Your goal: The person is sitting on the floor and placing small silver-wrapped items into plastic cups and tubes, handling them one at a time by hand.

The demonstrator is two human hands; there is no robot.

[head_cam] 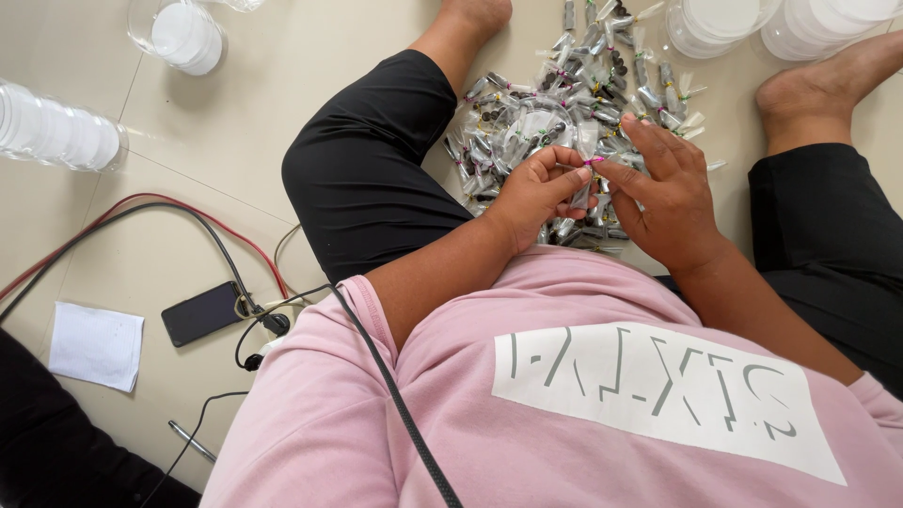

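Note:
I sit on the floor with my legs apart and a pile of small clear plastic packets (574, 94) lies between them, each filled with dark pieces and tied with a coloured band. My left hand (531, 193) and my right hand (663, 193) meet above the near edge of the pile. Together they pinch one small clear packet (585, 179) with a pink band at its neck. The left fingers curl around its side; the right thumb and forefinger grip the band.
Stacks of clear round lids or containers stand at the top right (743, 19), top left (183, 33) and far left (56, 127). A black phone (202, 313) with cables, a white paper (94, 343) and a pen (193, 440) lie on the tiled floor at left.

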